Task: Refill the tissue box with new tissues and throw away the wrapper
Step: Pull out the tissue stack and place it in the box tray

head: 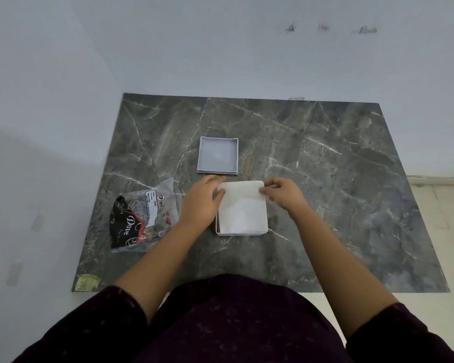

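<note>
Left hand (201, 203) and right hand (282, 193) pinch far corners of white tissue stack (243, 205), half-seated in open tissue box (243, 233) on marble worktop (338, 179). Risk: raised far edge crumples or catches rim. Lid (218, 156) beyond; empty wrapper (142, 218) left, not yet binned.

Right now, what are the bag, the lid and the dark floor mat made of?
The bag looks like thin clear plastic: glossy, crinkled, printed, and the mat shows through it. The lid seems hard plastic, matte grey with moulded rims. The mat looks like a marble-print sheet, probably vinyl: it lies thin and flat, with tape at a corner.
</note>
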